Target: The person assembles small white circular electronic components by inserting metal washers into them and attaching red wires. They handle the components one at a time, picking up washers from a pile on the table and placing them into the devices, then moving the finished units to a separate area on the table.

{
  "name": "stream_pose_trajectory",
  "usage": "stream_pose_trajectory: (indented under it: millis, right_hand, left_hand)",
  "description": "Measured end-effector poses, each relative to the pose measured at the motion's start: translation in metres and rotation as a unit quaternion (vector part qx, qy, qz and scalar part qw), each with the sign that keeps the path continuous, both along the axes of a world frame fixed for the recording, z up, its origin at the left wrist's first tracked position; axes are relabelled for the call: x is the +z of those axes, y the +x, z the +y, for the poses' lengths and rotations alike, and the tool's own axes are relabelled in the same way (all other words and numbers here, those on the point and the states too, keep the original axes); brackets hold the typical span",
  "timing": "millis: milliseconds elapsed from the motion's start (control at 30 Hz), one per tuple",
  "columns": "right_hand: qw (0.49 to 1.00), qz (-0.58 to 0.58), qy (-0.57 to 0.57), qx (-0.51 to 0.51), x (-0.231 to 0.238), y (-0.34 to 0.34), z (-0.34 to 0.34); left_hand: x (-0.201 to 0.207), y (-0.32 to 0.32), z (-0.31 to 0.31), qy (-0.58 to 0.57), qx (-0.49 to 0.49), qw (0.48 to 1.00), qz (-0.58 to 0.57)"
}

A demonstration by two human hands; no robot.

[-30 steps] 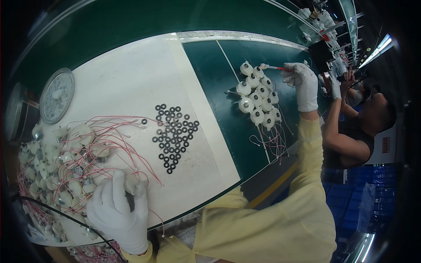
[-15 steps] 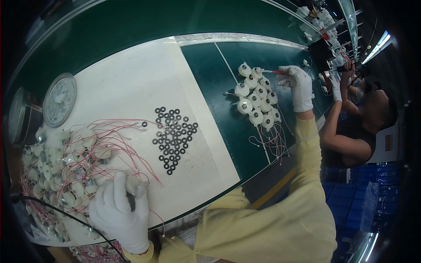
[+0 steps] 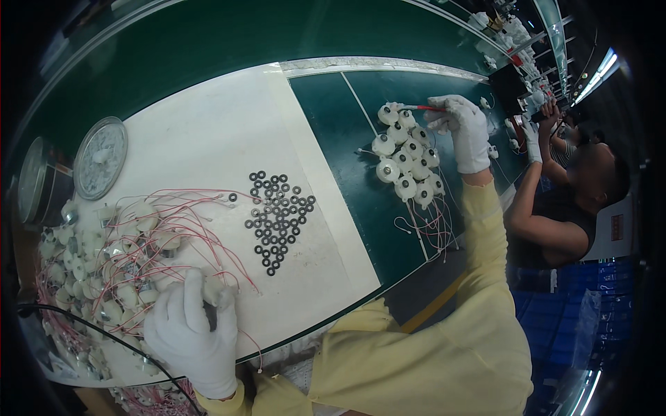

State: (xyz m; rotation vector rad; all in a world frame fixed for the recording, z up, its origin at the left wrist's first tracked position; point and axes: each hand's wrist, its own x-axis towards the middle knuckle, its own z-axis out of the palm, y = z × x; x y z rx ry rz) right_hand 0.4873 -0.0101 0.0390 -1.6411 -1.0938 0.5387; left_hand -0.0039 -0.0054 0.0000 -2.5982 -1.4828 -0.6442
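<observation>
In my white-gloved left hand (image 3: 191,329) is a small whitish round part (image 3: 214,291), pinched between thumb and fingers and partly hidden by them. A large heap of similar white parts with red wires (image 3: 90,277) lies beside that hand. My white-gloved right hand (image 3: 463,132) is closed on a thin red tool (image 3: 431,108) with a pale tip; whether it is a brush I cannot tell. Its tip reaches the far end of a close-packed cluster of white round motor-like parts (image 3: 409,158) with dark centres. Wires trail from the cluster's near end.
Several black rings (image 3: 277,215) lie on the white sheet (image 3: 208,118). A round metal lid (image 3: 100,158) and a clear tub (image 3: 41,180) are at the left. A black cable (image 3: 90,331) crosses the near left. Another person (image 3: 562,208) works at the right.
My right hand has shifted slightly left and away from me, bringing the tool's tip to the cluster's far left. My left hand stays nearly in place with its part.
</observation>
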Motion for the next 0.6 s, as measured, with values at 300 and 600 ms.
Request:
stream_pose_trajectory:
  millis: [300,600]
  right_hand:
    - [1.000,-0.019,-0.014,0.018,-0.007,0.006,-0.005]
    - [0.999,-0.004,0.019,-0.048,-0.001,0.012,-0.026]
  left_hand:
    - [0.000,0.001,0.000,0.004,-0.002,1.000,-0.003]
    - [0.000,0.002,0.001,0.009,-0.001,1.000,-0.004]
